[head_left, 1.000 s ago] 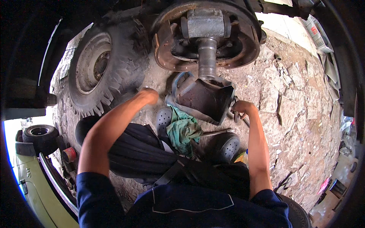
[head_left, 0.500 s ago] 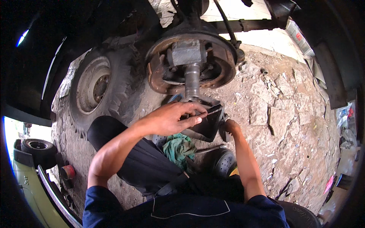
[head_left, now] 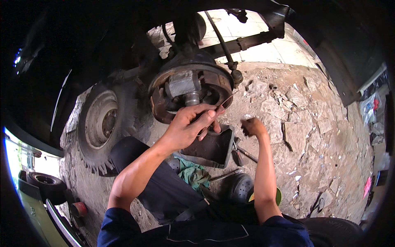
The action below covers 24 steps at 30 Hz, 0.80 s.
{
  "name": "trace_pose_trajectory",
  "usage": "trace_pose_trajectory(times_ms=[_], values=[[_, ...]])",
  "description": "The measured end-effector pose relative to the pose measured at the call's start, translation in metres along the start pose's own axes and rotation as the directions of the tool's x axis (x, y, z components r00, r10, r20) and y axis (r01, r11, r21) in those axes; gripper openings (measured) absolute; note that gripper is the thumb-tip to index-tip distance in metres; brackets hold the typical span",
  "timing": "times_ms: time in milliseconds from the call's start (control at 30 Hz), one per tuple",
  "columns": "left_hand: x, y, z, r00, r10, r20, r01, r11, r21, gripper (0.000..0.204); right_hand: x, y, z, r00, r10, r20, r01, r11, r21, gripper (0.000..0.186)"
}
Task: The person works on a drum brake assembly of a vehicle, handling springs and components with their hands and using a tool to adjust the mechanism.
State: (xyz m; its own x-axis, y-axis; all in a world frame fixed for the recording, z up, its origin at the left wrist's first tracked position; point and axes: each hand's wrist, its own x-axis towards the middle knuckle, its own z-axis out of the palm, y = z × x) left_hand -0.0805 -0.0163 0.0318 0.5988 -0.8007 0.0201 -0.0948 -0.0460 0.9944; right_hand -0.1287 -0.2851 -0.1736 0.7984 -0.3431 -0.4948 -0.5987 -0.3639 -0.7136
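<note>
My left hand (head_left: pixel 189 127) is closed in a pinch on a thin, curved, rust-brown metal strip (head_left: pixel 228 100), whose free end sticks up to the right. It hangs in front of a bare wheel hub with a metal spindle (head_left: pixel 191 99), brake shoes (head_left: pixel 158 101) and a grey block-shaped piece (head_left: pixel 183 83). Below that hand stands a dark, angular tray (head_left: pixel 205 155). My right hand (head_left: pixel 254 126) is raised to the right of the tray, fingers bent and blurred. Whether it holds anything cannot be made out.
Pliers (head_left: pixel 237 156) and a bar-like tool (head_left: pixel 247 154) lie beside the tray. A green cloth (head_left: pixel 193 175) lies near my shoe (head_left: pixel 242 188). To the left stands a large wheel (head_left: pixel 101 119). Broken stone (head_left: pixel 294 138) covers the ground at right. Dark vehicle bodywork (head_left: pixel 345 74) overhangs.
My left hand has tilted the strip upward, near the hub. My right hand has risen from the tray's right edge. The view has shifted, and the tools beside the tray now show.
</note>
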Motion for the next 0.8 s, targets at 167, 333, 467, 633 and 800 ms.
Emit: trace_pose_trajectory(times_ms=[167,333,467,633,800], values=[[0.002,-0.005,0.007,1.000,-0.009,-0.005,0.008,0.999,-0.043,0.037,-0.087,-0.091,-0.046,0.894,-0.339,-0.294,0.449,0.686,0.573,0.038],[0.003,-0.005,0.012,0.999,-0.047,0.017,0.047,0.999,-0.017,0.036,-0.133,-0.118,-0.039,0.845,-0.420,-0.330,0.526,0.544,0.654,0.034],[0.001,-0.002,0.009,0.997,-0.066,0.035,0.065,0.998,0.024,0.038,-0.148,-0.124,-0.035,0.815,-0.520,-0.255,0.533,0.502,0.681,0.030],[0.000,0.000,0.007,0.989,-0.127,-0.071,0.105,0.960,-0.259,0.057,-0.150,-0.127,-0.031,0.791,-0.497,-0.356,0.585,0.445,0.679,0.029],[0.002,-0.012,-0.017,0.998,0.062,0.022,-0.042,0.856,-0.515,0.072,-0.145,-0.126,-0.027,0.773,-0.431,-0.466,0.612,0.311,0.727,0.028]])
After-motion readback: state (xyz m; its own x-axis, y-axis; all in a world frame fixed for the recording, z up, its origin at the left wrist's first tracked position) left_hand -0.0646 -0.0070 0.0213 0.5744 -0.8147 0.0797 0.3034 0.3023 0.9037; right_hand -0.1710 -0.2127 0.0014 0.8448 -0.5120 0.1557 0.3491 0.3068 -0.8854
